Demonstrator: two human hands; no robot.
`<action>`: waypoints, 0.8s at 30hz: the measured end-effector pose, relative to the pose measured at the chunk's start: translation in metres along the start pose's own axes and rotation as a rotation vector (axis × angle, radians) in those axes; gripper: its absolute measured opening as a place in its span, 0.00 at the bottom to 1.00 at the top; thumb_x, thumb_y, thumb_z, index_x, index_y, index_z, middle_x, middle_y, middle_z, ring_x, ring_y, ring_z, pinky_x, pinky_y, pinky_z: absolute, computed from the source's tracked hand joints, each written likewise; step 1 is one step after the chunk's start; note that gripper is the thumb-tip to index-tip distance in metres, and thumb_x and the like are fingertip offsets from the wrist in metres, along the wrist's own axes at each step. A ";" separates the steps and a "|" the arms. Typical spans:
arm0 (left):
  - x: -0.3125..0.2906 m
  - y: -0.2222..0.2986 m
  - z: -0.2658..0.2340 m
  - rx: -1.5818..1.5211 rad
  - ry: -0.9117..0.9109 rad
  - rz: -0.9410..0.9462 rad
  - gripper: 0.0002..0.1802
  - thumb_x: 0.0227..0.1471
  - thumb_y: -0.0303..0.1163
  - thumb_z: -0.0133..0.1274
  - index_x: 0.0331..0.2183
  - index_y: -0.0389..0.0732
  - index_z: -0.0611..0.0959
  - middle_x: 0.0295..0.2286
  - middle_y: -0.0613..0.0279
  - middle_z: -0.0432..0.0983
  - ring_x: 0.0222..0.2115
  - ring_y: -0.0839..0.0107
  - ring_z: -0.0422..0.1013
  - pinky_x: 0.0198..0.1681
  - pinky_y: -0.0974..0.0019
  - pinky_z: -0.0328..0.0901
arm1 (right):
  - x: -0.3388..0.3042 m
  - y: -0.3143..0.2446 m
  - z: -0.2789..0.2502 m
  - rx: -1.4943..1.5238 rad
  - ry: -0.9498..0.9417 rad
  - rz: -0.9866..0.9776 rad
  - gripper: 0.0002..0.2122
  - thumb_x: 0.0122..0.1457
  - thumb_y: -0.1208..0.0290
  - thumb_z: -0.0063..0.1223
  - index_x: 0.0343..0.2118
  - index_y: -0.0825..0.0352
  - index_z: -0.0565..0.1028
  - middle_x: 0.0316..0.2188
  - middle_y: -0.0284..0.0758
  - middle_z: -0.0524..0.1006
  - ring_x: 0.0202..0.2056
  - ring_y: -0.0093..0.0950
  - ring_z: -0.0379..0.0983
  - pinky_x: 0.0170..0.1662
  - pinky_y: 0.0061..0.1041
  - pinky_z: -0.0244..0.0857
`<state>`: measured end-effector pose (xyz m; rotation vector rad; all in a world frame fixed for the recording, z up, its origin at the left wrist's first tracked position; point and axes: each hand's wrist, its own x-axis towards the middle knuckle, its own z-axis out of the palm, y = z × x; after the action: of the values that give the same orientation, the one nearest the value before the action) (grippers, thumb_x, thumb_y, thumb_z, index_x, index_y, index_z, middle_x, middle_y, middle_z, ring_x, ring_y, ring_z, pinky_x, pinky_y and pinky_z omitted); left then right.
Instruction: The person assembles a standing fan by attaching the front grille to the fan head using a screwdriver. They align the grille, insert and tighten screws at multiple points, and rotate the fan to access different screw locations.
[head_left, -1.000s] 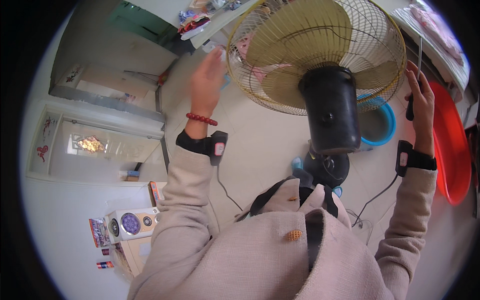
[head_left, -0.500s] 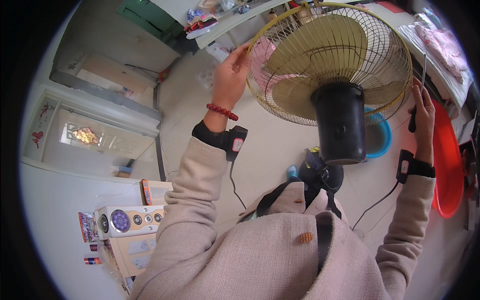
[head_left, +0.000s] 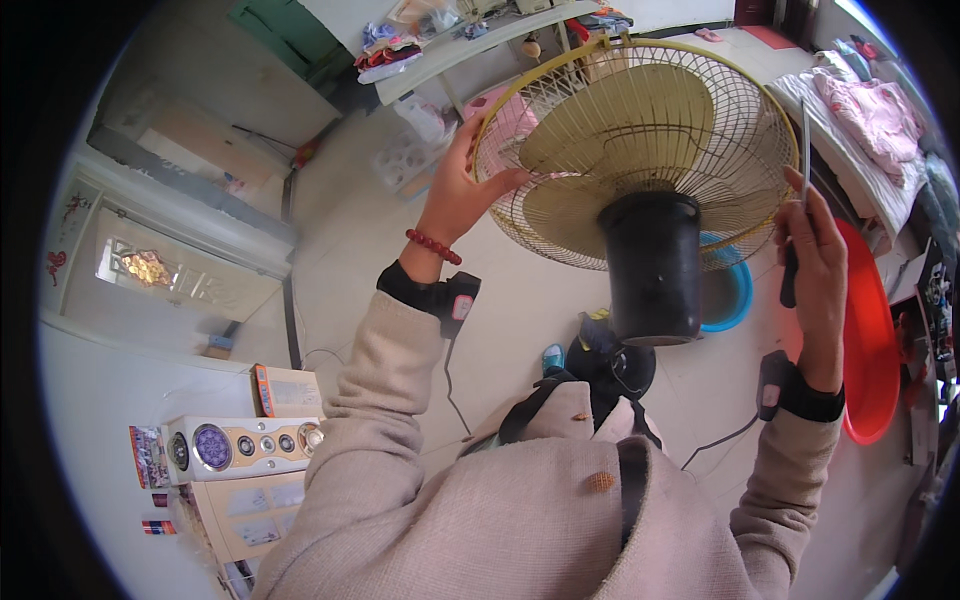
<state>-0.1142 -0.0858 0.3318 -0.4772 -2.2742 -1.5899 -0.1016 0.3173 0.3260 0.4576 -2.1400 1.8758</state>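
Observation:
An electric fan (head_left: 650, 215) fills the upper middle, its yellow wire cage tilted and its black motor housing turned toward me. Through the wires show broad yellowish blades. My left hand (head_left: 455, 205), with a red bead bracelet at the wrist, is closed on the cage's left rim; the thumb lies across the wires and the other fingers go behind. At the right rim my right hand (head_left: 820, 245) is closed round a screwdriver (head_left: 789, 275) with a dark handle, its long thin shaft pointing up. Its fingertips are close against the cage; whether they grip it I cannot tell.
Below the fan, a black round base (head_left: 620, 370) stands by my feet, with a blue basin (head_left: 738, 300) beside it. A large red tub (head_left: 870, 340) is at the right, below a bed (head_left: 850, 130). A cluttered table (head_left: 470, 55) stands behind; a speaker (head_left: 245, 445) is at left.
The fan sits lower and further left in the picture, as the whole view has shifted. My left thumb now stretches over the cage wires. The screwdriver stays in my right hand.

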 end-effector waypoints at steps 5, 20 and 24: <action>-0.001 -0.001 0.002 -0.019 -0.010 0.016 0.49 0.44 0.37 0.69 0.60 0.32 0.59 0.56 0.55 0.63 0.56 0.68 0.62 0.60 0.66 0.57 | 0.006 -0.016 0.008 -0.181 -0.031 -0.023 0.20 0.67 0.71 0.46 0.61 0.64 0.66 0.28 0.30 0.72 0.25 0.16 0.67 0.27 0.15 0.63; 0.002 -0.024 -0.008 0.121 -0.010 0.094 0.44 0.48 0.42 0.65 0.59 0.32 0.64 0.52 0.54 0.69 0.52 0.69 0.67 0.56 0.67 0.60 | -0.014 -0.029 0.016 -0.289 -0.096 0.037 0.16 0.62 0.71 0.53 0.53 0.65 0.73 0.20 0.25 0.67 0.21 0.14 0.61 0.25 0.15 0.57; -0.005 -0.017 -0.006 0.209 0.045 0.115 0.45 0.44 0.48 0.67 0.57 0.34 0.68 0.50 0.51 0.72 0.51 0.68 0.68 0.54 0.68 0.61 | -0.027 -0.021 0.016 -0.223 -0.074 0.134 0.15 0.62 0.72 0.52 0.51 0.66 0.74 0.22 0.24 0.69 0.22 0.13 0.62 0.24 0.13 0.57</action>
<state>-0.1174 -0.0973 0.3174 -0.5023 -2.3015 -1.2789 -0.0686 0.3008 0.3321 0.3489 -2.4494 1.6810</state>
